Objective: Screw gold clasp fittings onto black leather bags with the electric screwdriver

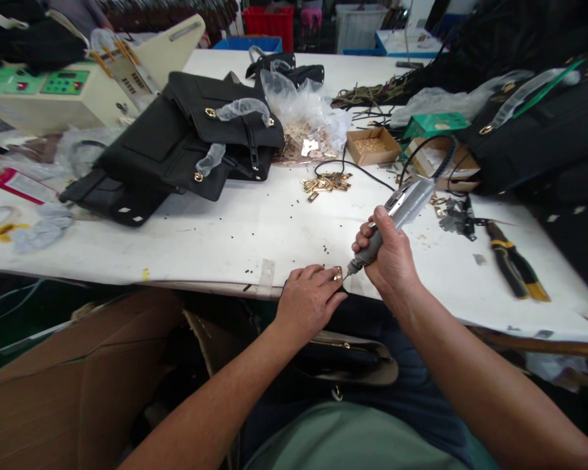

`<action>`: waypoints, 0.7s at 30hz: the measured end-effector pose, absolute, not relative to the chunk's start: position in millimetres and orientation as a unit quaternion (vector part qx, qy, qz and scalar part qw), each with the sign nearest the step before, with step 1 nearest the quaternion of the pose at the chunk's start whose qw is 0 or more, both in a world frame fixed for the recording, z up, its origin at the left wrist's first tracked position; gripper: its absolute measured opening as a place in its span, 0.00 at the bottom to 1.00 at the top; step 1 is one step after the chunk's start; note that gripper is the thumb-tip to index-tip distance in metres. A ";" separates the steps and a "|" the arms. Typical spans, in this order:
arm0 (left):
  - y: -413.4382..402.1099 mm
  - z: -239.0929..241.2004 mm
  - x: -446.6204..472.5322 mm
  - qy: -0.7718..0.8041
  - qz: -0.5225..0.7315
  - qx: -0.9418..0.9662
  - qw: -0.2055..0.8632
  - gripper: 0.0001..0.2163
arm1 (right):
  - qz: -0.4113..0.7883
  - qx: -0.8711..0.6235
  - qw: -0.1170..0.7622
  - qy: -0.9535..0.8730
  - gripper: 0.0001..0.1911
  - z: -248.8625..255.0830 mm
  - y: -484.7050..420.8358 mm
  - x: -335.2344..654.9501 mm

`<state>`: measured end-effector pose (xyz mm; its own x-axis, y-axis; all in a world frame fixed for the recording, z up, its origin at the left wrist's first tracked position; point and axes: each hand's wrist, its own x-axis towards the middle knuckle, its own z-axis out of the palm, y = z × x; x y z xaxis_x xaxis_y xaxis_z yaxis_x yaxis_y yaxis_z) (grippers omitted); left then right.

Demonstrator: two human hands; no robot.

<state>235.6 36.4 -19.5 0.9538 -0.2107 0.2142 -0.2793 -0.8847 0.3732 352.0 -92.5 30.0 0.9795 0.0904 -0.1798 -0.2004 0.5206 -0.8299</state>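
Observation:
My right hand [389, 251] is wrapped around a grey electric screwdriver [406, 203], its tip pointing down and left. That tip meets, or nearly meets, a small gold-coloured metal fitting [338, 273] at the table's front edge. Fingers together, my left hand [310, 297] presses the fitting and the black material under it against the edge. This material seems to belong to a black handbag [343, 359] with a gold zip, lying open on my lap. How the fitting sits on the bag is hidden by my fingers.
Black handbags [176, 137] are stacked at left beside a machine [68, 91]. Gold fittings [326, 185] lie in a pile near a small-parts box [372, 145]. Pliers [517, 261] rest at right, and the screwdriver's cable [367, 173] crosses the table. A cardboard box [78, 372] stands below left.

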 end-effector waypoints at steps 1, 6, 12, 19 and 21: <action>36.4 -19.4 235.6 -0.126 0.085 0.967 0.205 0.12 | 0.075 -0.485 0.870 0.052 0.25 30.5 -92.0 354.5; 36.0 -19.5 235.3 -0.124 0.087 0.967 0.206 0.12 | 0.023 -0.520 0.854 0.024 0.24 27.7 -84.5 363.1; 36.1 -18.4 235.7 -0.125 0.085 0.968 0.202 0.12 | 0.014 -0.572 0.820 0.017 0.23 19.0 -76.1 361.6; 37.1 -17.3 235.9 -0.128 0.083 0.969 0.195 0.12 | 0.009 -0.611 0.791 0.011 0.24 11.8 -74.4 359.4; 37.2 -17.2 235.8 -0.128 0.082 0.969 0.194 0.12 | 0.002 -0.617 0.787 0.008 0.24 9.8 -73.7 359.4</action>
<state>235.8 37.2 -17.2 0.9539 -0.2163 0.2079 -0.2797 -0.8920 0.3551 359.4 -73.7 9.8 0.9999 -0.0071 -0.0148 -0.0127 0.2375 -0.9713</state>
